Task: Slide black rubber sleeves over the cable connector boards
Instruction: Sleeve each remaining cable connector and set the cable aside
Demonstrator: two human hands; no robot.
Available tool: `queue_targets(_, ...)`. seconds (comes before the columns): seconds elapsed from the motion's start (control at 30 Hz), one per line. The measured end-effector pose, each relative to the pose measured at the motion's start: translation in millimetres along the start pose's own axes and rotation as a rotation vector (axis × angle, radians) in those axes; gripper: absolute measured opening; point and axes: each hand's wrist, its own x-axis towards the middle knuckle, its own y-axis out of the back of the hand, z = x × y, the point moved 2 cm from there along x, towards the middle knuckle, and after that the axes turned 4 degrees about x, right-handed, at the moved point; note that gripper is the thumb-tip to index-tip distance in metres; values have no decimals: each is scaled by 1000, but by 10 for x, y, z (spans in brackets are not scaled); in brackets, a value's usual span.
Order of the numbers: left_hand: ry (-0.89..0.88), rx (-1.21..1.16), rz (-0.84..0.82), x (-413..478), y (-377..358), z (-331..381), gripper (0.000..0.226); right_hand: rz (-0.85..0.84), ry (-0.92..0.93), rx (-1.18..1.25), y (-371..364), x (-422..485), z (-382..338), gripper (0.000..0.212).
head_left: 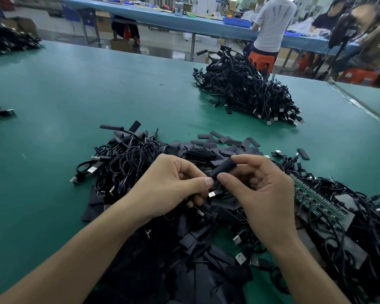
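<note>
Two hands meet over a black sleeve point(223, 168) held just above the work pile. The right hand point(266, 194) pinches its upper end between thumb and forefinger, the other fingers curled loosely behind. The left hand point(169, 183) grips the lower end, thumb pressed on top and fingers curled under. The sleeve tilts, its upper end toward the right hand. Whether a board already sits inside it cannot be told. A silver plug point(212, 194) shows just below the two thumbs, beside the left hand's fingers.

Under and around the hands lie many flat sleeves point(217, 145), spread from the near edge up past the hands. Left of them is a tangle of cables point(123, 163) with silver plugs sticking out. To the right, more cables lie over green boards point(316, 198), which rest partly on black sheets. All of this sits on a green table point(97, 95).

Farther back on the right stands a tall heap point(246, 91) of cables, well apart from the work pile. More black cables lie at the table's left edge.

Beyond the table, a person in a white shirt point(272, 23) sits on an orange stool point(261, 60), facing away toward a long blue bench point(162, 16) that carries a blue bin point(237, 20).
</note>
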Motion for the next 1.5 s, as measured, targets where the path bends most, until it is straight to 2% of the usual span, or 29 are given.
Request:
queue_targets(0.27,2,-8,51,-8,-31,9,12,74,-87,47,-85,-45,-10,27)
queue_targets(0.37,-4,-16,49,-4,-41,4,12,72,-116,79,-76,-33,-31,18)
queue_targets(0.47,-80,12,102,-9,-51,39,8,71,-162,184,-34,3,-65,12)
queue_targets(0.53,-220,204,141,-44,-39,105,4,93,-209,287,23,40,-104,12)
queue_targets(0.67,-497,897,189,-161,-25,292,25,200,-310,653,121,119,-194,7)
queue_targets(0.73,-544,916,232,-188,-6,371,31,198,-309,737,142,133,-236,5)
queue_targets(0.77,-531,792,245,-199,18,407,33,175,-302,731,150,139,-253,5)
queue_targets(0.87,-436,326,403,-165,185,450,30,139,-315,532,222,160,-230,6)
queue_targets(0.93,-317,262,564,-102,371,401,20,148,-319,202,324,194,-159,11)
queue_targets(1.0,-167,419,685,-26,553,298,13,104,-254,-281,449,225,-75,11)
queue_targets(1.07,-21,658,742,-5,664,207,33,41,-208,-772,556,240,-15,16)
queue_targets(1.13,98,826,717,-12,689,160,40,-21,-334,-1127,670,247,57,38)
queue_targets(1.17,142,869,689,-15,681,139,42,-58,-438,-1219,725,250,86,48)
queue_targets(1.23,196,915,636,-4,667,98,47,-116,-580,-1244,795,249,118,61)
queue_targets(1.27,205,928,615,0,654,95,51,-117,-590,-1215,815,248,126,61)
queue_targets(1.37,150,977,622,2,594,115,56,-64,-494,-1101,833,258,82,47)
queue_targets(1.5,-78,1059,669,-43,483,202,48,-56,-330,-983,796,269,-10,26)
